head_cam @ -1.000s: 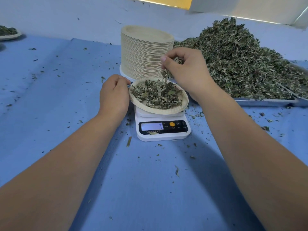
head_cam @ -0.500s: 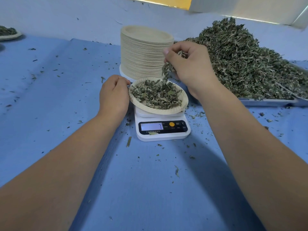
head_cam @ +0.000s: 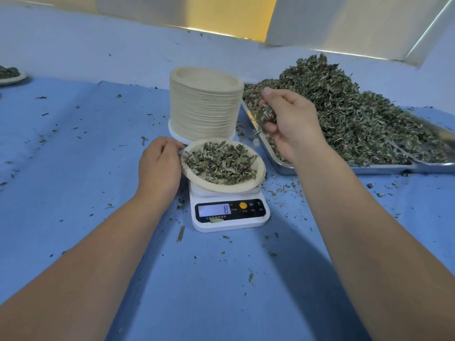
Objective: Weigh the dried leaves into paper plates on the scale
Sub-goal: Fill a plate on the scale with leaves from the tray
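A paper plate (head_cam: 256,183) with dried leaves (head_cam: 221,162) in it sits on a small white scale (head_cam: 229,215) whose display reads 8. My left hand (head_cam: 158,166) pinches the plate's left rim. My right hand (head_cam: 290,121) is raised to the right of the plate, over the near corner of a metal tray (head_cam: 278,166), and grips a small bunch of dried leaves (head_cam: 264,115). A big heap of dried leaves (head_cam: 349,114) fills the tray behind that hand.
A tall stack of paper plates (head_cam: 205,104) stands just behind the scale. A second metal tray (head_cam: 438,166) lies at the far right. One filled plate (head_cam: 11,76) sits at the far left edge. Leaf crumbs are scattered over the blue cloth (head_cam: 73,148).
My right hand has moved right and away from above the plate, still holding leaves, to over the tray's corner. The scale's reading went from 7 to 8. My left hand stayed on the rim.
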### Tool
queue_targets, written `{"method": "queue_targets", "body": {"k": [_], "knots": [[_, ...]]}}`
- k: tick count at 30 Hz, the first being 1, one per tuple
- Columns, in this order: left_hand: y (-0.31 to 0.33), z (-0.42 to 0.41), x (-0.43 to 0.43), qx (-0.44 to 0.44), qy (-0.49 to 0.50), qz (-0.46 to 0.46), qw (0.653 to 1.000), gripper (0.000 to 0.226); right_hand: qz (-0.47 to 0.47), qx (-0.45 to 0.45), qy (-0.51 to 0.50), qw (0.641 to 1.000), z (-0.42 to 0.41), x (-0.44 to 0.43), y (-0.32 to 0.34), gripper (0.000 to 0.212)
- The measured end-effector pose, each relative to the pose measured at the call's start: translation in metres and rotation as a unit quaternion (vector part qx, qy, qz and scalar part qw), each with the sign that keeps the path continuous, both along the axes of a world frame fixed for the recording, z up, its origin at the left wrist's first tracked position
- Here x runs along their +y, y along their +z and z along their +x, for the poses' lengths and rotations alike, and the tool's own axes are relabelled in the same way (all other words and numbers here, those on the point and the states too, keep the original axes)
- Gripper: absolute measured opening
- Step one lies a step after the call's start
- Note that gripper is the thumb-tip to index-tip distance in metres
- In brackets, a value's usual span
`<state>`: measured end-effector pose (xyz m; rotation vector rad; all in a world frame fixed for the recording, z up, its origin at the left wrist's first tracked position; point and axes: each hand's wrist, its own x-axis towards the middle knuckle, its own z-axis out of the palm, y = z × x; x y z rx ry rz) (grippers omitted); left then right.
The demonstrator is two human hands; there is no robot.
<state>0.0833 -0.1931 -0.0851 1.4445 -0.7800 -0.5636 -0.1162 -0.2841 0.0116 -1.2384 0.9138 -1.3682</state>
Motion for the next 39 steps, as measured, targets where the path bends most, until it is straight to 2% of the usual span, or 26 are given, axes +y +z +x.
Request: {"method": "queue_targets", "body": {"k": [3,4,5,6,8,9,11,13,15,19,24,28,32,36,39], "knots": [[-0.001,0.001,0.0,0.0,-0.005,-0.003,1.0,0.029,-0.004,0.008,-0.06,0.998,-0.019,-0.012,0.006,0.009],[-0.002,0.001,0.0,0.002,-0.006,-0.005,1.0,0.029,-0.022,0.037,-0.093,0.995,-0.027,-0.018,0.005,0.011],[-0.002,0.001,0.0,0.002,-0.007,-0.006,1.0,0.029,-0.053,0.114,-0.131,0.983,-0.035,-0.023,0.002,0.014],[-0.002,0.001,0.0,0.002,-0.008,-0.006,1.0,0.029,-0.089,0.235,-0.164,0.954,-0.042,-0.027,-0.003,0.018],[-0.002,0.0,0.0,0.002,-0.008,-0.002,1.0,0.029,-0.113,0.469,-0.154,0.862,-0.052,-0.029,-0.022,0.029],[-0.002,0.0,0.001,0.003,-0.006,0.001,1.0,0.029,-0.094,0.544,-0.119,0.825,-0.055,-0.028,-0.033,0.036],[-0.002,0.001,0.001,0.002,-0.002,0.005,1.0,0.03,-0.073,0.613,-0.085,0.782,-0.057,-0.023,-0.052,0.042],[-0.002,0.0,0.002,0.001,0.002,0.0,1.0,0.03,-0.12,0.618,-0.122,0.768,-0.055,-0.016,-0.062,0.043],[-0.001,0.0,0.001,0.005,0.003,-0.002,1.0,0.029,-0.181,0.594,-0.158,0.768,-0.052,-0.009,-0.065,0.043],[0.0,0.0,-0.003,0.013,-0.001,-0.005,1.0,0.023,-0.283,0.572,-0.124,0.76,-0.042,0.012,-0.063,0.039],[0.002,0.0,-0.003,0.015,-0.021,-0.007,1.0,0.021,-0.295,0.554,-0.08,0.775,-0.04,0.025,-0.063,0.032],[0.002,-0.005,0.0,-0.001,-0.034,-0.005,0.999,0.021,-0.267,0.525,-0.045,0.807,-0.039,0.032,-0.055,0.029],[0.003,-0.007,0.002,-0.01,-0.035,-0.001,0.999,0.028,-0.248,0.512,0.04,0.822,-0.025,0.04,-0.039,0.033],[0.003,-0.007,0.002,-0.012,-0.031,-0.001,0.999,0.028,-0.226,0.579,0.123,0.773,-0.004,0.043,-0.029,0.046],[0.003,-0.006,0.001,-0.003,-0.027,0.0,1.0,0.028,-0.232,0.592,0.113,0.764,0.009,0.043,-0.027,0.035]]}}
